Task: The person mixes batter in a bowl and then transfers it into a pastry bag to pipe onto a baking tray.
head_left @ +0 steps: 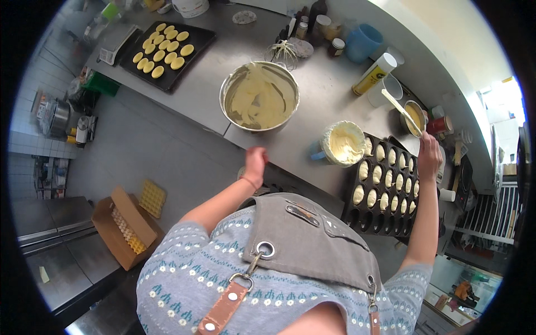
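My right hand (430, 156) is beyond the right side of the dark oval-mould baking tray (373, 219). Its fingers are closed on the near end of a long pale tool (399, 109), whose kind I cannot make out, lying across a small bowl of yellow liquid (414, 118). Pale batter fills most of the tray's moulds; those in the nearest row look dark and unfilled. Left of the tray, a blue-handled jug (317, 156) holds a lining smeared with batter. My left hand (256, 166), fingers curled with nothing visible in them, hangs below the large metal mixing bowl (224, 106) of batter.
A black tray (195, 42) of oval pastries sits far left on the steel counter (190, 103). Behind the bowl are a whisk (283, 53), jars, a blue pitcher (363, 42) and a yellow spray can (375, 73). A cardboard box of eggs (125, 226) stands lower left.
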`<state>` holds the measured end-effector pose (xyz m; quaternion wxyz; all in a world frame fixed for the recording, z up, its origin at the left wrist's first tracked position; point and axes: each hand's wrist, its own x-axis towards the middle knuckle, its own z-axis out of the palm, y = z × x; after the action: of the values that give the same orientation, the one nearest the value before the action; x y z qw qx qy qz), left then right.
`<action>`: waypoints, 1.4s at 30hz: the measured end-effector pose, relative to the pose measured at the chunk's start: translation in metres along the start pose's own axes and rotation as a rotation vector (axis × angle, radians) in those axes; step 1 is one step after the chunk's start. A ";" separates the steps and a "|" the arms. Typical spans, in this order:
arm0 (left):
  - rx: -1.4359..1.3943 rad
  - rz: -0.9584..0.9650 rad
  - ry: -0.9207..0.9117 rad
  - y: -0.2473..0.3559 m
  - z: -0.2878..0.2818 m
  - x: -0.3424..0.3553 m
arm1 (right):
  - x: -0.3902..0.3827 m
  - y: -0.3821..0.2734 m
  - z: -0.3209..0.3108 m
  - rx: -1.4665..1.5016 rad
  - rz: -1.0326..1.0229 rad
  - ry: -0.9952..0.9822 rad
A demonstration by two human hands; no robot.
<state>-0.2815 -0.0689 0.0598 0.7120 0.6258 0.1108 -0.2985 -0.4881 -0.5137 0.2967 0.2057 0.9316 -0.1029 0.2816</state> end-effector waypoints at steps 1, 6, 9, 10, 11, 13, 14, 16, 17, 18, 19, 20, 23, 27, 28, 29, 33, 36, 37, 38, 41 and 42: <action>0.048 0.178 0.174 -0.018 -0.039 0.024 | 0.014 0.007 0.022 -0.027 -0.081 0.054; -0.059 0.579 0.073 0.080 -0.049 0.042 | 0.069 -0.020 0.059 -0.152 -0.114 -0.040; 0.147 0.510 0.077 0.097 -0.061 0.060 | 0.119 -0.102 0.050 0.114 -0.127 0.003; 0.102 0.472 -0.035 0.110 -0.065 0.073 | 0.135 -0.126 0.044 0.170 -0.135 -0.031; 0.073 0.422 -0.140 0.126 -0.077 0.081 | 0.153 -0.154 0.029 0.199 -0.191 -0.076; -0.068 0.351 -0.309 0.158 -0.089 0.101 | 0.186 -0.192 0.017 0.192 -0.316 -0.152; -0.019 0.372 -0.308 0.166 -0.092 0.115 | 0.200 -0.208 0.015 0.165 -0.369 -0.191; 0.085 0.423 -0.298 0.181 -0.097 0.143 | 0.229 -0.241 0.018 0.119 -0.474 -0.259; 0.119 0.407 -0.269 0.189 -0.095 0.149 | 0.240 -0.257 0.022 0.087 -0.540 -0.279; 0.089 0.370 -0.267 0.195 -0.089 0.155 | 0.252 -0.272 0.027 0.052 -0.608 -0.299; 0.059 0.333 -0.263 0.201 -0.084 0.160 | 0.263 -0.285 0.033 0.018 -0.677 -0.318; 0.034 0.290 -0.257 0.206 -0.081 0.163 | 0.275 -0.301 0.039 0.016 -0.721 -0.354; -0.092 0.159 -0.363 0.214 -0.075 0.173 | 0.302 -0.337 0.061 -0.006 -0.844 -0.448; -0.107 0.154 -0.359 0.213 -0.066 0.182 | 0.315 -0.361 0.086 -0.047 -0.879 -0.544; -0.098 0.160 -0.361 0.211 -0.068 0.186 | 0.316 -0.365 0.090 -0.047 -0.871 -0.576; -0.088 0.163 -0.364 0.211 -0.067 0.186 | 0.315 -0.366 0.091 -0.043 -0.865 -0.598; -0.060 0.161 -0.347 0.213 -0.067 0.190 | 0.319 -0.356 0.083 0.003 -0.787 -0.703; -0.044 0.182 -0.340 0.210 -0.063 0.195 | 0.330 -0.341 0.057 -0.028 -0.719 -0.698; -0.044 0.177 -0.338 0.210 -0.063 0.196 | 0.331 -0.332 0.052 -0.044 -0.711 -0.684; -0.044 0.171 -0.338 0.211 -0.063 0.196 | 0.332 -0.323 0.049 -0.061 -0.701 -0.671; -0.084 0.153 -0.372 0.212 -0.063 0.197 | 0.326 -0.302 0.039 -0.076 -0.641 -0.809; -0.084 0.158 -0.364 0.212 -0.063 0.198 | 0.322 -0.299 0.035 -0.086 -0.629 -0.863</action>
<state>0.0092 -0.0571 0.1178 0.7669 0.5382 -0.0571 -0.3449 -0.1145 -0.2862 0.3554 0.2571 0.9393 0.0945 -0.2065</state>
